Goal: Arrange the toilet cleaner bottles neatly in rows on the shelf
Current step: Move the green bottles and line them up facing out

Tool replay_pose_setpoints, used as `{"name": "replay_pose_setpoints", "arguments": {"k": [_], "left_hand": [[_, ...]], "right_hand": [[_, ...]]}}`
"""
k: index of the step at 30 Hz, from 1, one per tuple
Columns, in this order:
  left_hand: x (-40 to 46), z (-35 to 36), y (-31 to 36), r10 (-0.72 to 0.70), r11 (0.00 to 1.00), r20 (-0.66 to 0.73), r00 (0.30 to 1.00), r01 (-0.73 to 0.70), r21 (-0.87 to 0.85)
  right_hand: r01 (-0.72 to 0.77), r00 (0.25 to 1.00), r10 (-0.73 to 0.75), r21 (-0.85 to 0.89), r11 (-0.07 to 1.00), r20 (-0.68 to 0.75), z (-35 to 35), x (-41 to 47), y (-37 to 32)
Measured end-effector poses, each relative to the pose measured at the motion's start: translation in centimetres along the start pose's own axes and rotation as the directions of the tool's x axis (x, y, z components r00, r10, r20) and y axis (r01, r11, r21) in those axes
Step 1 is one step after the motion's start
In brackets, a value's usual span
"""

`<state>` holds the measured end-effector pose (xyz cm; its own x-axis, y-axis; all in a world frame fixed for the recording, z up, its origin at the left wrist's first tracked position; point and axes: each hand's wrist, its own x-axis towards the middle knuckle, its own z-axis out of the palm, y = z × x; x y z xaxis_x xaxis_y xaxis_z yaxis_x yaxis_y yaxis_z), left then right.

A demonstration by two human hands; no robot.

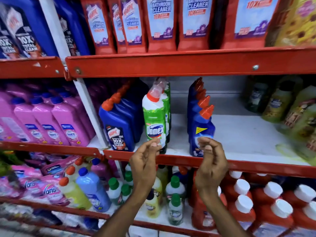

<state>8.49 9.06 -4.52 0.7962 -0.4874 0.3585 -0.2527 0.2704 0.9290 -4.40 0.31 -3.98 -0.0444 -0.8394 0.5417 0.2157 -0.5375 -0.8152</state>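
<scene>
On the middle shelf [239, 134] stand three rows of toilet cleaner bottles running front to back. The left row is blue Harpic bottles [118, 127] with red caps. A green and white Domex bottle [154, 120] fronts the centre row. To the right is a row of slimmer blue bottles [201, 129] with red angled caps. My left hand [145, 161] hovers just before the Domex bottle's base, fingers loosely curled, holding nothing. My right hand [211, 161] hovers in front of the slim blue bottle, fingers curled the same way and empty.
Bare white shelf lies right of the blue row, up to olive-green bottles [280, 103]. Red pouches [160, 23] fill the shelf above, pink bottles [51, 124] the left bay. Below are small green-capped bottles [174, 199] and red bottles [248, 207] with white caps. Red shelf lip [171, 159] runs under my hands.
</scene>
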Motion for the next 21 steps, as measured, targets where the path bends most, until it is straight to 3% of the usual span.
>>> {"name": "replay_pose_setpoints", "arguments": {"k": [2, 5, 9, 13, 21], "left_hand": [[0.3, -1.2, -0.1, 0.059, 0.998, -0.056, 0.997, -0.058, 0.029], [1.2, -3.1, -0.6, 0.094, 0.995, -0.054, 0.994, -0.093, 0.032], [2.9, -3.1, -1.9, -0.042, 0.999, 0.154, 0.987, 0.038, 0.030], [4.6, -1.8, -1.7, -0.195, 0.981, 0.288, 0.938, 0.184, 0.065], [5.7, -0.6, -3.5, -0.205, 0.961, 0.358, 0.911, 0.256, -0.101]], "right_hand": [[0.018, 0.997, -0.018, 0.000, 1.000, 0.070, 1.7, -1.0, -0.2], [-0.066, 0.987, 0.071, -0.041, 0.997, 0.147, 4.8, -2.2, 0.2], [-0.307, 0.915, 0.329, -0.128, 0.943, 0.232, 7.9, -2.2, 1.6], [-0.340, 0.851, 0.418, -0.275, 0.900, 0.317, 9.0, -1.3, 1.6], [-0.487, 0.767, 0.456, -0.054, 0.872, 0.451, 9.5, 0.0, 2.3]]}}
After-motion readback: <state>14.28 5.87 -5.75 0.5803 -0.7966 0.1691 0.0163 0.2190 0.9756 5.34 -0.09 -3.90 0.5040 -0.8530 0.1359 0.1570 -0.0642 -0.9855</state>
